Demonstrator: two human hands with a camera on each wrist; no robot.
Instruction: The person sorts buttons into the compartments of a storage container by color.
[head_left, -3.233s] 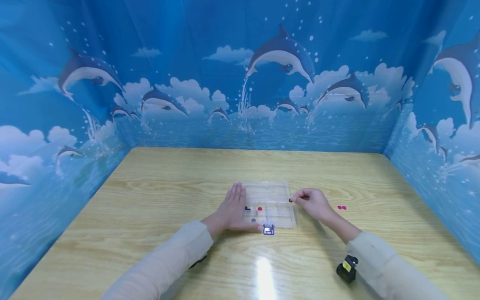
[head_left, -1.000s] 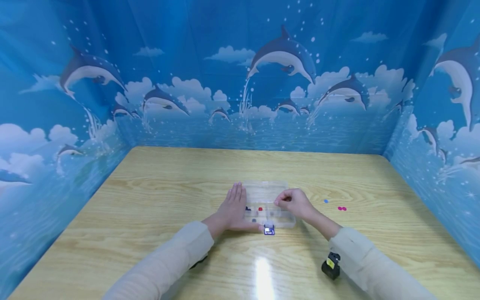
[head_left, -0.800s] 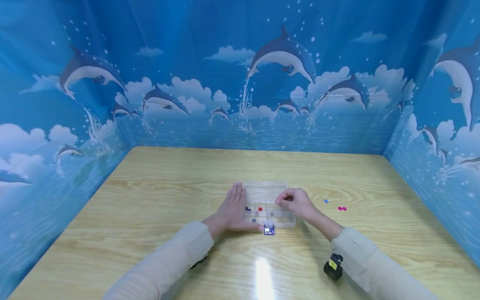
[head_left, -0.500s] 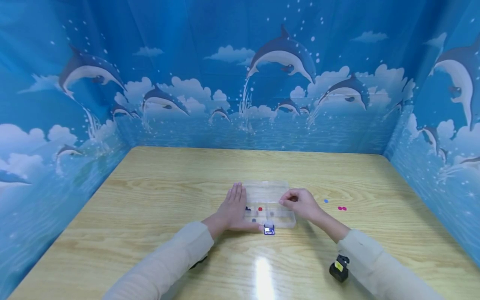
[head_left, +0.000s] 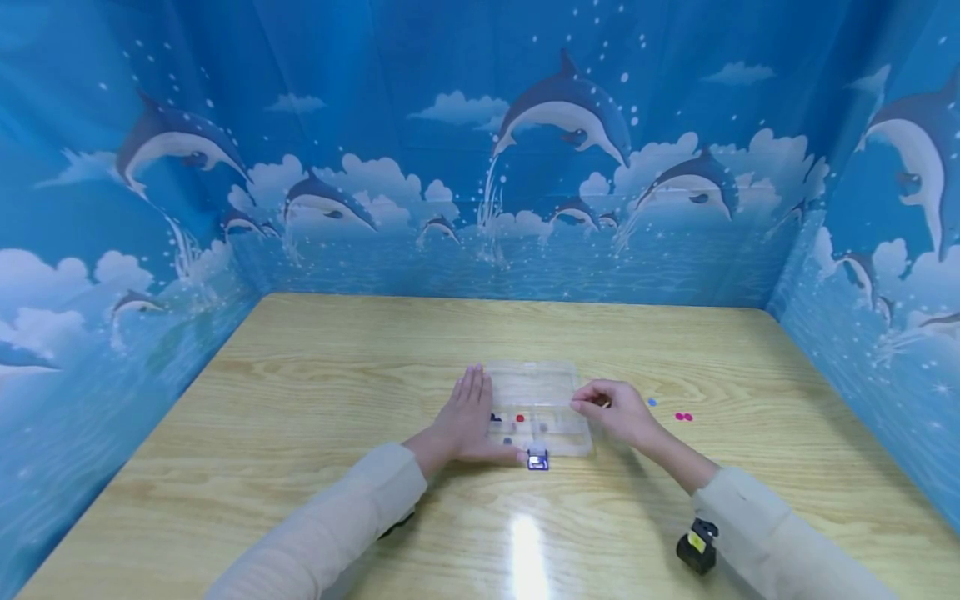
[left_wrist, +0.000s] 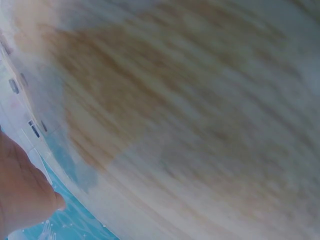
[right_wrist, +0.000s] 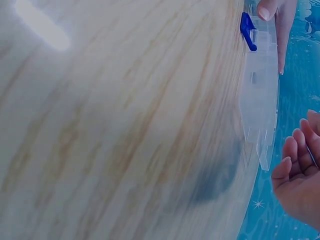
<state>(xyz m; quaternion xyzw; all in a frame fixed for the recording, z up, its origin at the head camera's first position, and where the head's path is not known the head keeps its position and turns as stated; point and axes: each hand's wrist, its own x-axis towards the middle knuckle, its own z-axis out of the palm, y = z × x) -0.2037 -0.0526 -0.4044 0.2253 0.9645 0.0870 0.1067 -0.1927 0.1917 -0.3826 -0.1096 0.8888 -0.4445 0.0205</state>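
A clear plastic compartment box (head_left: 567, 442) lies with its lid (head_left: 531, 379) folded back; its blue latch (head_left: 537, 459) shows at the front. My left hand (head_left: 467, 421) lies along the box's left side, fingers straight, thumb reaching across the front edge beside the latch. Inside are a red piece (head_left: 520, 418), dark pieces (head_left: 496, 417), and greyish pieces (head_left: 507, 441). Above the box's right end my right hand (head_left: 617, 410) has its fingers curled, thumb close to the index fingertip; nothing shows between them. The right wrist view shows these curled fingers (right_wrist: 290, 147) beyond the box end.
On the wooden table (head_left: 337, 358) right of my right hand lie a small blue disc (head_left: 652, 402) and a pair of pink discs (head_left: 684, 417). A dolphin-print curtain (head_left: 465, 150) borders the table at the back and both sides.
The small black piece earlier in my right fingertips no longer shows; a greyish piece has appeared in the box. My right hand reached over the box, then drew back right. The left hand stays put.
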